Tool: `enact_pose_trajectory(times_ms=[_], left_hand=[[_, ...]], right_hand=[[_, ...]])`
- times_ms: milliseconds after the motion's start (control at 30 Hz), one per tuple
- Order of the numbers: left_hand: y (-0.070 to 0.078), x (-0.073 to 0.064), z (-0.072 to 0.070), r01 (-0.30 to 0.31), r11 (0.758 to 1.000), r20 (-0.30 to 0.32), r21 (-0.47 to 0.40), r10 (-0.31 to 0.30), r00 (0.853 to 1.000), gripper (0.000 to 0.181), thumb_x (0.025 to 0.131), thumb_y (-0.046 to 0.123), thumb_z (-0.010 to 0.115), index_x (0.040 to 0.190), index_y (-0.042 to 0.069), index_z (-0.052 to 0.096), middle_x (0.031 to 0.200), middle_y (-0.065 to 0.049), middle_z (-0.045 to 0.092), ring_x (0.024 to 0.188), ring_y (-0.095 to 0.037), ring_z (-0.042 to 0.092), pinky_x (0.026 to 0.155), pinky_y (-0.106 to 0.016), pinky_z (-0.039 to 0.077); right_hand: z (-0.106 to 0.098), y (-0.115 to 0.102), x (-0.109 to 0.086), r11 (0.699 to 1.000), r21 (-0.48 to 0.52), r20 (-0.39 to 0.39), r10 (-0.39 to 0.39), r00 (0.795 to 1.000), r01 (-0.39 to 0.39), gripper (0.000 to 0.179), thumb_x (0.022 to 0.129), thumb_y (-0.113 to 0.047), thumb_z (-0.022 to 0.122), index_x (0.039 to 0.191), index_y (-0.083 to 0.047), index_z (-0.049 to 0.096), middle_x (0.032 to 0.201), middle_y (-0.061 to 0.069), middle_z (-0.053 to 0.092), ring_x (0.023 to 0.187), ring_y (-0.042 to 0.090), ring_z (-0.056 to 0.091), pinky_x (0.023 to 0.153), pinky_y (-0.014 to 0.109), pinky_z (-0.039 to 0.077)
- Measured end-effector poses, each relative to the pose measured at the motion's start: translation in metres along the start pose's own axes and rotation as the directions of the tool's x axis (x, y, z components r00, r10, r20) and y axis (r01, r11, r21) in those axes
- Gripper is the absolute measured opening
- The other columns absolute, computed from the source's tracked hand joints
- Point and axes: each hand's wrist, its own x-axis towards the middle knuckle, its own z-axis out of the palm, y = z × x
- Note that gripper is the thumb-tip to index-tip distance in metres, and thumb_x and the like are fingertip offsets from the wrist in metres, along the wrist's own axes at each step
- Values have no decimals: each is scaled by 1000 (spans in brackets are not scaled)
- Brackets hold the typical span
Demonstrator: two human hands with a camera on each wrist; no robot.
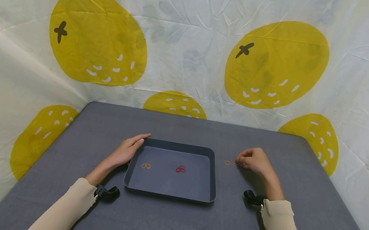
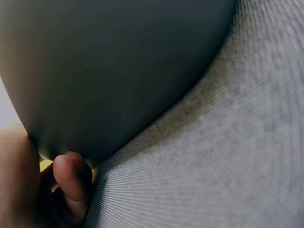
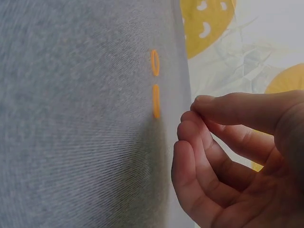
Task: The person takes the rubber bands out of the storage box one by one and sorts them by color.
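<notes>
A dark grey rectangular tray [image 1: 169, 192] lies on the table. My left hand [image 1: 126, 150] grips its left side near the far corner; in the left wrist view a fingertip [image 2: 68, 178] curls against the tray's wall [image 2: 118, 71]. Inside the tray are orange rubber bands [image 1: 146, 165] at the left and red rubber bands [image 1: 180, 169] near the middle. To the tray's right, my right hand [image 1: 254, 160] hovers beside two orange rubber bands [image 3: 156, 100] on the cloth. Its thumb and index fingertips meet, other fingers bent, and nothing shows between them.
Grey cloth covers the table [image 1: 167, 227]. A white curtain [image 1: 185, 63] printed with yellow fruit hangs behind it and at both sides. Black wrist cameras [image 1: 253, 198] are strapped below both hands.
</notes>
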Motion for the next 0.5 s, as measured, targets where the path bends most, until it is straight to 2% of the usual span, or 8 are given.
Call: enact_pose_trajectory(times_ms=[33, 133, 267, 333, 367, 400, 500], left_hand=[[0, 0, 0, 2, 1000, 5, -9, -2, 1000, 47, 114, 38, 37, 157, 24, 47, 155, -19, 50, 40, -20, 48, 53, -40, 51], [1, 0, 0, -2, 1000, 7, -17, 2, 1000, 47, 114, 39, 37, 157, 24, 47, 156, -19, 49, 39, -20, 48, 56, -40, 52], [1, -1, -1, -15, 1000, 4, 7, 15, 1000, 48, 114, 39, 36, 158, 23, 46, 158, -18, 48, 48, -19, 54, 78, -40, 51], [1, -1, -1, -18, 1000, 5, 13, 18, 1000, 48, 114, 39, 36, 158, 23, 45, 159, -17, 47, 56, -20, 59, 85, -42, 50], [1, -2, -1, -20, 1000, 3, 18, 20, 1000, 48, 114, 39, 35, 158, 23, 45, 159, -16, 47, 67, -20, 64, 90, -43, 49], [2, -2, -1, -18, 1000, 6, 12, 18, 1000, 48, 114, 38, 36, 158, 23, 45, 159, -17, 47, 64, -22, 63, 86, -44, 50], [2, -2, 0, -16, 1000, -2, 8, 16, 1000, 47, 114, 38, 36, 157, 24, 46, 159, -14, 48, 95, -29, 68, 94, -47, 49]], right_hand=[[0, -1, 0, 1000, -2, 1, -11, 1000, 11, 18, 96, -10, 68, 101, 5, 78, 93, 15, 77, 73, 10, 66, 67, 26, 56], [-1, -5, -2, 1000, -4, 0, -29, 1000, 29, 18, 97, -10, 68, 101, 5, 78, 94, 16, 77, 73, 11, 66, 66, 27, 56], [-1, -10, -3, 998, -14, -3, -69, 998, 69, 19, 97, -10, 68, 101, 6, 77, 91, 17, 77, 73, 12, 65, 66, 28, 55], [-1, -13, -4, 997, -15, -5, -79, 997, 79, 20, 97, -11, 68, 102, 5, 77, 91, 16, 77, 73, 14, 66, 67, 28, 54], [-1, -15, -5, 996, -15, -8, -84, 996, 84, 20, 97, -12, 69, 102, 5, 77, 90, 16, 76, 74, 15, 66, 67, 28, 54], [-2, -17, -6, 996, -15, -9, -89, 996, 89, 20, 97, -12, 69, 103, 5, 77, 90, 16, 76, 74, 16, 66, 68, 29, 54], [-2, -24, -7, 996, -7, -11, -93, 996, 93, 20, 98, -12, 69, 104, 5, 77, 91, 16, 76, 76, 20, 66, 69, 29, 54]])
